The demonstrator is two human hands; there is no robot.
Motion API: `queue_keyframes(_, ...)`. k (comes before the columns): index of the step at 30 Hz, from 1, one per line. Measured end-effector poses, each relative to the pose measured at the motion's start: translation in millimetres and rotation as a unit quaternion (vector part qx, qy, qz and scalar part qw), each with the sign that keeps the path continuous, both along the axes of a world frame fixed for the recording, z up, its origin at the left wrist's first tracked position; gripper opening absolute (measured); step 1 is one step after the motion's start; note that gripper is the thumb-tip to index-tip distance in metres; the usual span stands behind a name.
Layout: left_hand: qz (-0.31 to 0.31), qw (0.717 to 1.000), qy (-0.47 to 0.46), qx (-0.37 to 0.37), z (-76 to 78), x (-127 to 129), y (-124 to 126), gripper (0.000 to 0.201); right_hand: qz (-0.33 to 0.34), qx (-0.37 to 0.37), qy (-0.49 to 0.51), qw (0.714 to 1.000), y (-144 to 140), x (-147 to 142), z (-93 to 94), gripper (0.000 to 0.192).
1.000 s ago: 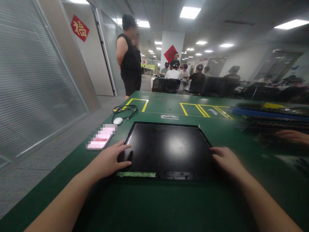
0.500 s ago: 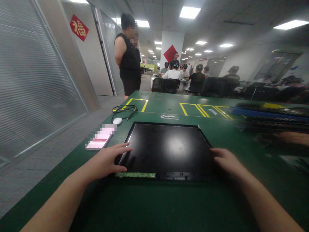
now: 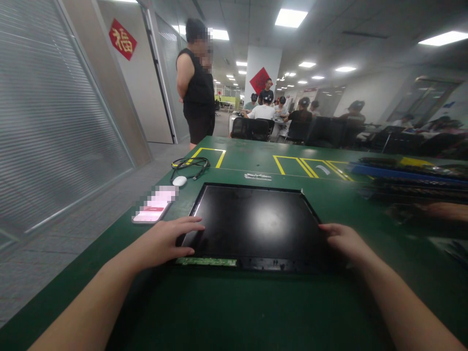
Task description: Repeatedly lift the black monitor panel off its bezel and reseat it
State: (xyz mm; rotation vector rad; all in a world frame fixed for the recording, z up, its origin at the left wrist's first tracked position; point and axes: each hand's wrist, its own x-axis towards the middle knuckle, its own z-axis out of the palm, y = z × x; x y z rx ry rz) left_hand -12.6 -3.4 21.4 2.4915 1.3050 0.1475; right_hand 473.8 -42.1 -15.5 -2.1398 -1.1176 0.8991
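Observation:
A black flat LCD screen panel (image 3: 234, 219) lies face up on the green table, with a strip of green circuit board (image 3: 206, 262) along its near edge. My left hand (image 3: 166, 239) rests over the panel's left edge, thumb and fingers spread apart on its top. At the right edge, my right hand (image 3: 345, 240) has its fingers curled in and grips the rim; the undersides of those fingers are hidden. Light glares off the middle of the screen.
On the left are a phone (image 3: 155, 207), a white mouse (image 3: 179, 181) and a coiled black cable (image 3: 190, 166). Blurred dark parts and a blue tray (image 3: 380, 169) sit at the right, near another person's hand (image 3: 448, 211). A person (image 3: 199, 92) stands beyond the table.
The view has shifted slightly, so everything sits a little to the right. Both hands keep their places at the panel's sides, and the panel stays where it was on the table.

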Motion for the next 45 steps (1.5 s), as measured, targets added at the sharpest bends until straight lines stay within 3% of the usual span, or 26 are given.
queue_keyframes(9,0.012,1.0,-0.02,-0.01,0.9,-2,-1,0.056,0.003,-0.001,0.043,0.999,0,2,2.0,0.075)
queue_keyframes(15,0.012,1.0,-0.016,-0.009,0.4,-3,-1,0.059,0.016,0.013,0.016,1.0,0,4,0.9,0.065)
queue_keyframes(27,0.01,1.0,-0.014,-0.02,0.2,-5,0,0.061,0.03,0.015,0.015,0.999,2,7,-0.5,0.065)
queue_keyframes(32,0.008,0.999,-0.032,-0.03,3.3,-7,-2,0.065,0.016,0.009,0.033,0.999,2,8,-2.0,0.071)
queue_keyframes(38,-0.011,0.998,-0.04,-0.037,1.5,-12,-4,0.07,0.037,0.023,-0.027,0.999,2,8,-5.6,0.067)
queue_keyframes(45,0.019,0.999,-0.022,-0.038,3.7,-13,-6,0.072,0.065,0.065,-0.135,0.987,3,13,-5.7,0.054)
